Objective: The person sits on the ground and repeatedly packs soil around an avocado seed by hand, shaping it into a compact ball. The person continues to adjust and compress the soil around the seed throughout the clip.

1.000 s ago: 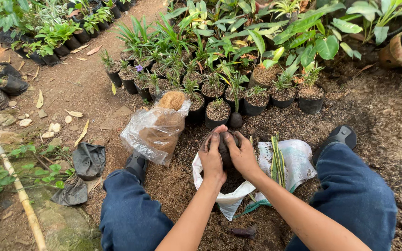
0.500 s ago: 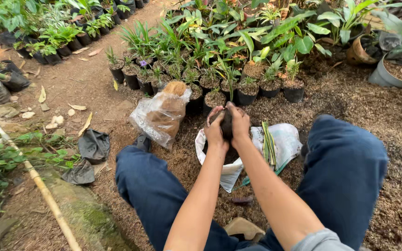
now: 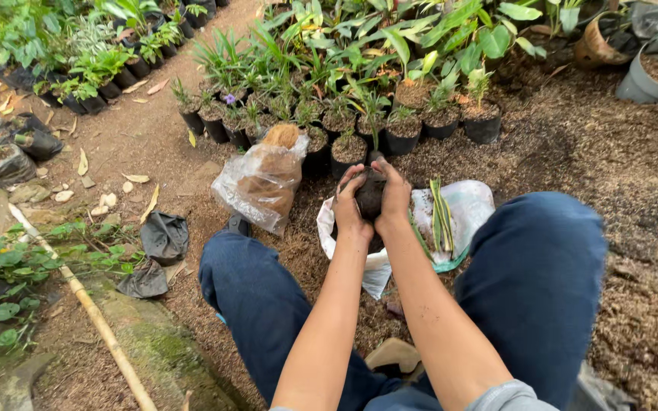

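My left hand [image 3: 348, 202] and my right hand [image 3: 394, 195] are both wrapped around a small black nursery bag of soil [image 3: 370, 195], lifted just above the ground between my knees. A thin green shoot [image 3: 375, 133] rises from the bag. Below the hands lies a white plastic sack [image 3: 466, 209] with a bundle of green cuttings [image 3: 442, 221] on it. A clear plastic bag of brown husk fibre [image 3: 264, 179] stands to the left of my hands. My legs in blue jeans [image 3: 531, 274] frame the spot.
Rows of small black potted seedlings [image 3: 401, 125] stand just beyond my hands, with leafy plants behind. Empty black bags [image 3: 163, 236] lie on the ground at left near a bamboo pole [image 3: 89, 316]. Large pots [image 3: 653, 72] sit at top right. Loose mulch covers the ground.
The view has shifted closer and my hands have risen slightly with the small black bag, still gripped by both. The surroundings stay put.
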